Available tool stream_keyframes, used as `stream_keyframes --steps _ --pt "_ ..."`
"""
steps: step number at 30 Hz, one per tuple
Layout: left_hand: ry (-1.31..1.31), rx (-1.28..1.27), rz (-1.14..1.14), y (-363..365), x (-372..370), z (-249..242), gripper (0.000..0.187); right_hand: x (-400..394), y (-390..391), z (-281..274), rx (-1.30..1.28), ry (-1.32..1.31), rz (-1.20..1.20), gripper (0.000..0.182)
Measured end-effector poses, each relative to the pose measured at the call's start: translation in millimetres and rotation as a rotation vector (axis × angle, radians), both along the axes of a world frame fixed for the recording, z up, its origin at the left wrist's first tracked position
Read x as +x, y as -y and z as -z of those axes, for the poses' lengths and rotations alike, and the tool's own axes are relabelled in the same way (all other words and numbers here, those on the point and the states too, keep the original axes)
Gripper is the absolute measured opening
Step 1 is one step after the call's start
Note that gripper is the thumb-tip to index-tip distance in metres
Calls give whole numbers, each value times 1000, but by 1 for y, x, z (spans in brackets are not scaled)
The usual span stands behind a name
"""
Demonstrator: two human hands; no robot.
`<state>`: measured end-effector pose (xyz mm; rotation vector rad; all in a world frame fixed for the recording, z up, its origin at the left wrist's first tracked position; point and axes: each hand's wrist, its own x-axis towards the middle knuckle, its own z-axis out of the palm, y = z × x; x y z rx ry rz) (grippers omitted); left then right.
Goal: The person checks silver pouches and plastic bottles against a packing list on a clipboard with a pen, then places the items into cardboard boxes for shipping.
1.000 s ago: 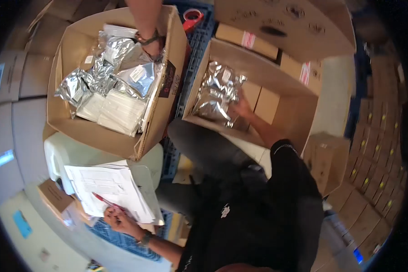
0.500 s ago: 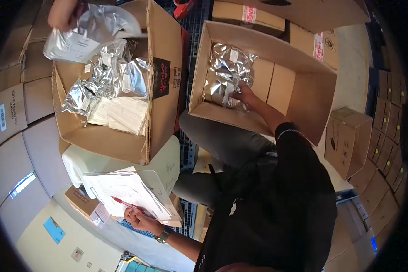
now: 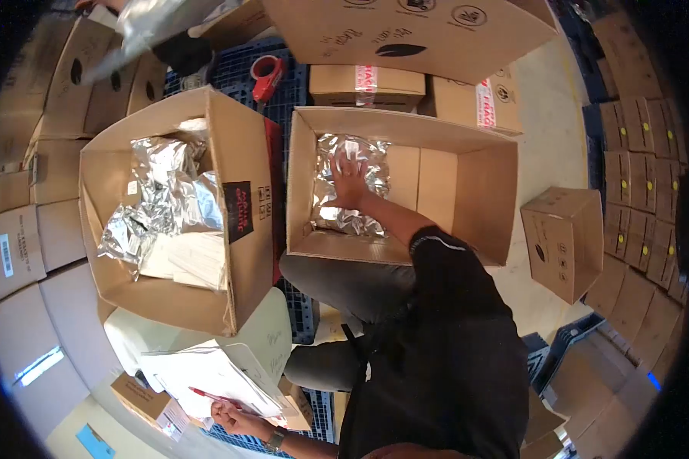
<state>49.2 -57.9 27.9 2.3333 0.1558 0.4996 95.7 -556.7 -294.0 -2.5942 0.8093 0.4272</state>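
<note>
My right hand [image 3: 348, 182] lies with fingers spread on a shiny silver foil bag [image 3: 367, 223] at the left end of an open cardboard box [image 3: 478, 180]. Lower left, my left hand [image 3: 236, 418] is closed around a red pen [image 3: 205, 393] and rests at the edge of a stack of papers [image 3: 184, 371] on a clipboard. A second open carton [image 3: 249, 268] holds several crumpled foil bags [image 3: 164, 164] and packs of pale, flat items [image 3: 195, 256].
A co-worker's hand [image 3: 103, 4] is at the top left beside a blurred silver bag [image 3: 157, 27]. A red tape dispenser [image 3: 267, 76] sits on a blue pallet [image 3: 230, 65]. Taped boxes [image 3: 364, 84] stand behind, a smaller carton [image 3: 563, 241] to the right.
My right hand has gone from gripping the foil bag's edge to lying spread on top. The co-worker's silver bag has moved up, away from the left carton. The whole view has shifted.
</note>
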Motion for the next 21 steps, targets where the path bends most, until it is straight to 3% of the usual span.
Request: stream_keyframes --steps 4,6,7,8,9,10,14,15,17,18,19,21 --pt "-9 -118 -44 4 4 2 31 30 -12 19 -41 18 -90 131" --pt "59 -91 -30 12 2 0 27 16 -14 62 -57 386 -59 120" --pt "17 -130 15 10 4 -3 23 17 -13 48 -89 251 -101 111" --pt "139 56 167 -1 4 1 18 21 -9 49 -14 210 -115 103" --pt "111 -48 130 12 4 -5 15 24 -6 53 62 167 -127 96" --pt "189 196 124 1 7 -1 13 24 -4 59 136 123 -135 89" --pt "121 -130 -32 0 -2 -2 22 40 24 118 -116 -161 -455 110" --pt "120 -205 -62 0 -2 -3 25 60 33 37 -89 -237 -690 122" --pt "170 -173 -63 3 -3 -13 25 100 102 105 89 220 -306 81" --pt "222 -166 -102 3 -4 -10 24 103 124 49 380 100 -193 69" --pt "274 -211 -131 4 -4 -8 23 110 138 24 348 96 -228 69" --pt "341 -274 -140 3 0 4 19 120 132 -34 31 967 131 51"
